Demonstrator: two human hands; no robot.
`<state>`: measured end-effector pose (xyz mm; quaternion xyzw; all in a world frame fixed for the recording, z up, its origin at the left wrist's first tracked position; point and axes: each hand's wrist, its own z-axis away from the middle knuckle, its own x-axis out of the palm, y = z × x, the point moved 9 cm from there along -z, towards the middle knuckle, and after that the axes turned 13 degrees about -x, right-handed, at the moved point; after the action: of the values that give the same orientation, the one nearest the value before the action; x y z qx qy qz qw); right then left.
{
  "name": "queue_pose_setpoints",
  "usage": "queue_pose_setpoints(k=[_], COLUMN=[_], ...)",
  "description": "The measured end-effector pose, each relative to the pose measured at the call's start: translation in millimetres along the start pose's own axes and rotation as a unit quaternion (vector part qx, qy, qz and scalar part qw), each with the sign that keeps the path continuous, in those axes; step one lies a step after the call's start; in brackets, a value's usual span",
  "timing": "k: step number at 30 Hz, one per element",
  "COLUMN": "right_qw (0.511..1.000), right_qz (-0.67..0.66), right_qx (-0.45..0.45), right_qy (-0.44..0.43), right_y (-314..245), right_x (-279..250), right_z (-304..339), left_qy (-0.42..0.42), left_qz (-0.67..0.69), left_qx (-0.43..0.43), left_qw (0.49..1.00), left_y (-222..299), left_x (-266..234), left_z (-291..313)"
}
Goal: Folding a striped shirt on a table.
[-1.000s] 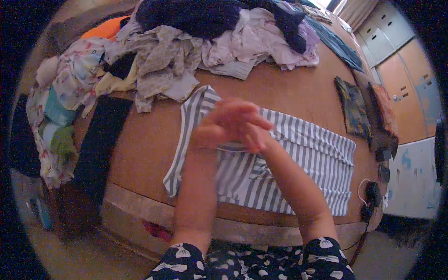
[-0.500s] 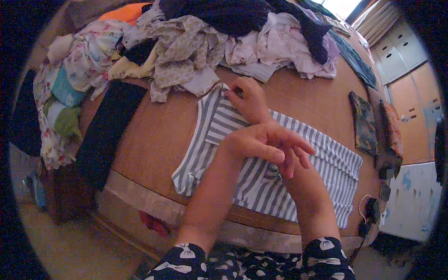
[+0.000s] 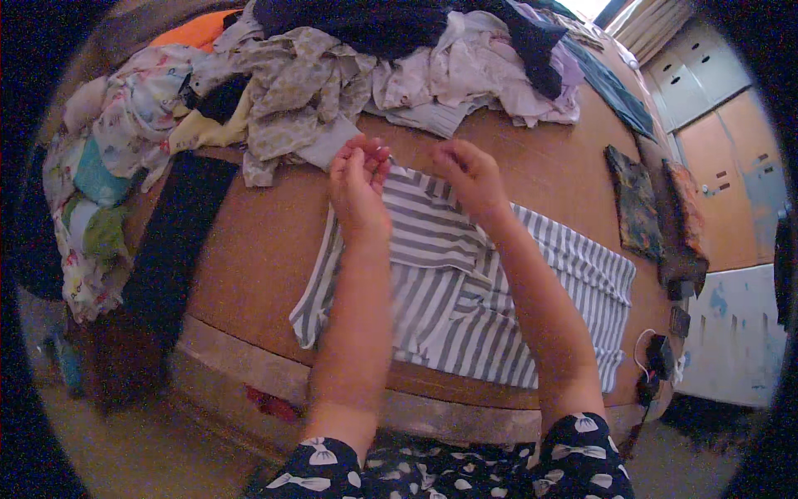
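A grey-and-white striped garment (image 3: 573, 274) lies spread on the brown table, its vertical-striped body stretching to the right. At its left part, a panel with sideways stripes (image 3: 424, 218) is folded over. My left hand (image 3: 362, 187) hovers by the garment's far left corner, palm turned up, fingers loosely bent and apart; it is slightly blurred. Just to its right, my right hand (image 3: 471, 176) is at the far edge of the folded panel with its fingers bent together. Whether cloth sits between those fingertips is hidden.
A heap of patterned and pale clothes (image 3: 303, 91) runs along the far side. On the left lie a dark folded cloth (image 3: 179, 233) and a printed white cloth (image 3: 137, 104). Camouflage-patterned folded cloth (image 3: 633, 204) rests at the right. A black plug with a cable (image 3: 659, 358) is by the right edge.
My arms were crossed and now are apart. My left hand has moved left and away to the garment's far corner; my right hand has left that corner and shifted right.
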<state>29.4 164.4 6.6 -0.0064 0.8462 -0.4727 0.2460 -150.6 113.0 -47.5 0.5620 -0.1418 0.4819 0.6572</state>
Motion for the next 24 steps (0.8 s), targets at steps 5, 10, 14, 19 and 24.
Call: queue_pose_setpoints(k=[5,10,14,19,24], right_qw=[0.929,0.903,0.945,0.931,0.946], right_qz=[0.32,0.395,0.318,0.255,0.299], right_qx=[-0.128,-0.043,-0.017,0.158,0.009], right_qy=[-0.136,-0.163,-0.082,-0.209,-0.125], right_y=[-36.4,-12.0,-35.9,-71.7,-99.4], right_x=[-11.6,-32.3,-58.7,-43.2,-35.4], right_z=[66.4,69.2,81.8,128.0,136.2], left_qy=[-0.032,-0.075,-0.074,-0.066,-0.144], left_qz=[-0.12,-0.266,-0.258,-0.234,-0.145], left_qx=[0.033,0.081,0.085,0.112,0.107], left_qw=[0.992,0.958,0.96,0.964,0.973], left_y=[7.9,0.7,0.0,12.3,18.9], left_x=[34.3,35.9,33.6,33.1,70.6], left_z=[23.6,14.2,10.4,17.1,38.9])
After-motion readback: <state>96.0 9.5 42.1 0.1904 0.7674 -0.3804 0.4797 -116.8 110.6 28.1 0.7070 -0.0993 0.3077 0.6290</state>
